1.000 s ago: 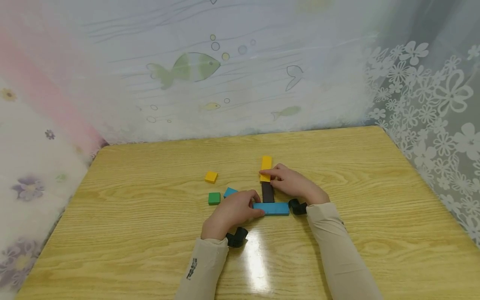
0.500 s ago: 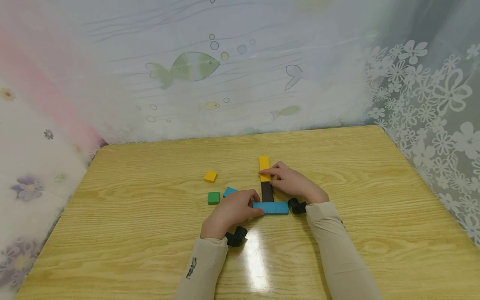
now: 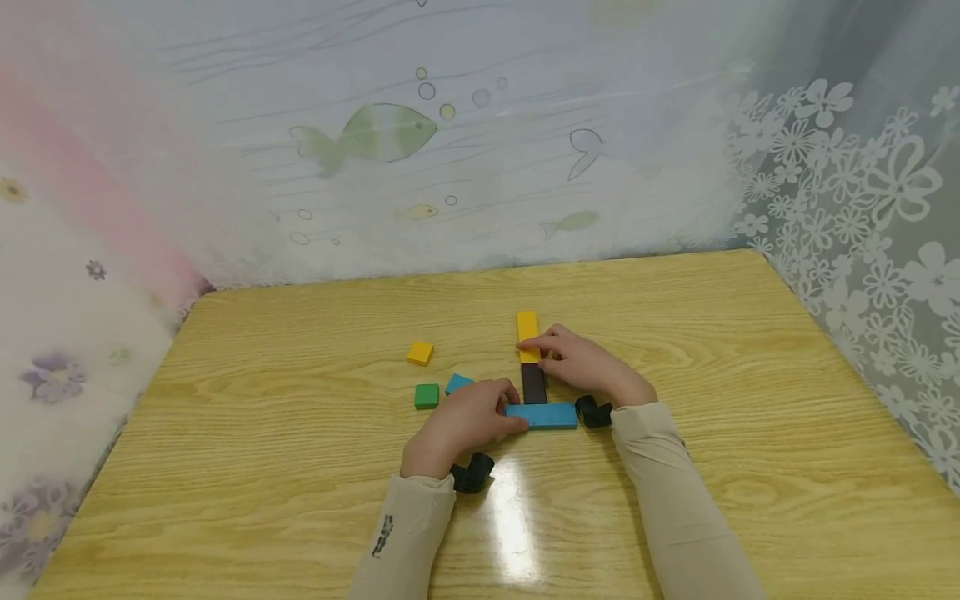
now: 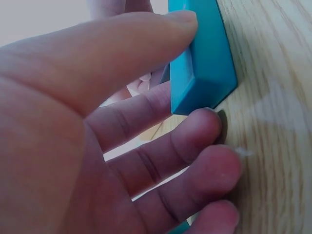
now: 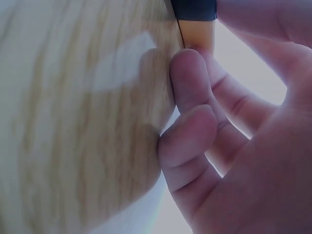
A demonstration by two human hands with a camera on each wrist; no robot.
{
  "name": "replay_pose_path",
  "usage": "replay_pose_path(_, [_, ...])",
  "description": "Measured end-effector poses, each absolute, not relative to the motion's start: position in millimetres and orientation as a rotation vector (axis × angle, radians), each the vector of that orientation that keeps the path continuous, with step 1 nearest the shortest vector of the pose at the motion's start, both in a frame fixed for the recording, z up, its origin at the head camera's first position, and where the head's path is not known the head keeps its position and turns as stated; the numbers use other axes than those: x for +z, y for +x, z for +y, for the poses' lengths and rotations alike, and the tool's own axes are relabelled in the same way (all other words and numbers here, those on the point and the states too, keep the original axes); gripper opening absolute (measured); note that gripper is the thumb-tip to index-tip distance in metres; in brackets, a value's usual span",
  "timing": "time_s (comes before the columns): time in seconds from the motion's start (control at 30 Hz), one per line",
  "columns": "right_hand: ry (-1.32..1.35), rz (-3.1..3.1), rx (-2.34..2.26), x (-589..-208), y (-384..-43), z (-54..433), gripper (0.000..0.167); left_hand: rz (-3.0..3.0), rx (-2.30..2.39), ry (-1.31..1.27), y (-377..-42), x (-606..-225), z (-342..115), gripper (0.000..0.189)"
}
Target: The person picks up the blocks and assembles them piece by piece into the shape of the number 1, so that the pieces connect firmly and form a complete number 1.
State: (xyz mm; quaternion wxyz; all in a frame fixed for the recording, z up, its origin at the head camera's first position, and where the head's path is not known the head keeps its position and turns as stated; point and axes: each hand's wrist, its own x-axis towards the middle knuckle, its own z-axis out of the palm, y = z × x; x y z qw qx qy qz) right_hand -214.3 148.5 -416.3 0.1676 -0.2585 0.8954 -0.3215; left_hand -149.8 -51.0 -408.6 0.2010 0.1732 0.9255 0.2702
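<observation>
A person's left hand [image 3: 468, 415] is pinching the nine o'clock end of a blue bar [image 3: 547, 416]. A black block [image 3: 533, 384] is touching the bar's twelve o'clock side. The right hand [image 3: 591, 365] is grasping a yellow bar [image 3: 527, 327], which is meeting the block's twelve o'clock end.

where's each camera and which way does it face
Head: on the head, facing forward and down at the wooden tabletop; left hand, right hand, sleeves show.
Left wrist: worn there, facing the long blue block; left thumb and fingers show.
Right wrist: worn there, facing tabletop, dark block, yellow block; right fingers show.
Head and left wrist share the long blue block.
</observation>
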Motion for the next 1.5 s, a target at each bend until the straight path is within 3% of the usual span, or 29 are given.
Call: replay_pose_path(1.5, [-0.743,2.503,-0.945,-416.6,-214.7,152.7,0.035,2.547,0.748,0.503,-148.9,-406.7,-51.2,0.030])
